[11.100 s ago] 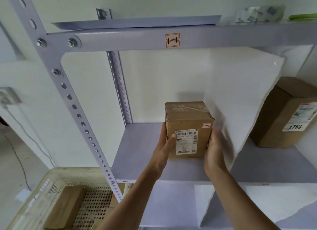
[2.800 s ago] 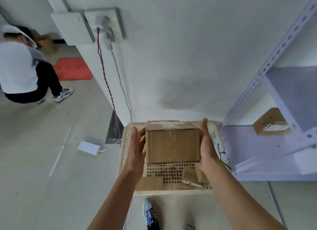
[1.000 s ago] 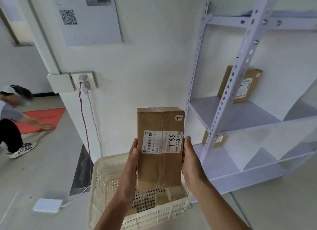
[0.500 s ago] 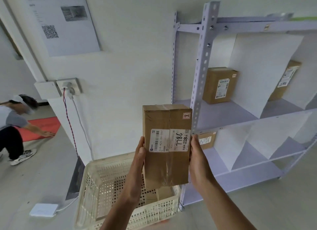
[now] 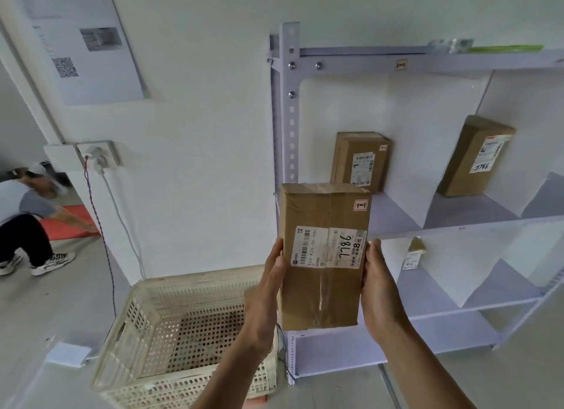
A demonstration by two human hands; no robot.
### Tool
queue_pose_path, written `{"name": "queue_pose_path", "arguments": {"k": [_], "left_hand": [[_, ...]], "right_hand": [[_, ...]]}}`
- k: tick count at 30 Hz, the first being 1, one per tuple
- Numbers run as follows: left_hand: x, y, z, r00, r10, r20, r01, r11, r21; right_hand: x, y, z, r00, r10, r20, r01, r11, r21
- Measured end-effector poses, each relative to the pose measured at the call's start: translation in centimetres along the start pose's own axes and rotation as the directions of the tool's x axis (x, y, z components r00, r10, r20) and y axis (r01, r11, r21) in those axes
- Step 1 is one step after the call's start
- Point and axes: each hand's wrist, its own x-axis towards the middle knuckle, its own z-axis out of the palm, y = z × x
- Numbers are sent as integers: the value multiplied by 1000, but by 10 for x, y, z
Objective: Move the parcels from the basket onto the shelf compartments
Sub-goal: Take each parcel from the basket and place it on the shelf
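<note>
Parcel (image 5: 323,256) of stiff taped cardboard, probably light, is held upright over the right end of the basket (image 5: 183,387), near the shelf (image 5: 290,118), with left hand (image 5: 268,292) and right hand (image 5: 378,286) gripping its long sides, a sound hold.

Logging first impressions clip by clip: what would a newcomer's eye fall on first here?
The held parcel, upright at centre between left hand and right hand, label facing the camera. Behind, to the right, the shelf has a left box and a right box in separate upper compartments; the cream basket sits on the floor, lower left.
</note>
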Motion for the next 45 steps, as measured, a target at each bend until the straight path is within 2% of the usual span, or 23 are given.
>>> {"name": "queue_pose_path", "arguments": {"k": [10,19,27,35,41,45], "left_hand": [[68,3,45,997,67,35,-66,997,-26],[135,-9,57,996,89,2,-89,995,-35],[164,-16,64,991,102,-92,-108,992,-71],[179,-34,85,980,40,-196,-38,999,11],[187,-43,104,958,43,-285,-43,999,4],[200,-42,112,949,53,-311,-49,999,23]], "right_hand": [[55,-35,-33,999,-43,-9,43,999,31],[112,-53,-35,991,-133,3,133,991,33],[150,-50,-41,985,-144,90,138,988,65],[186,-38,-60,971,-94,219,88,995,39],[202,-25,-69,953,-135,272,146,989,-21],[223,-18,-72,928,-73,365,108,991,-75]]}}
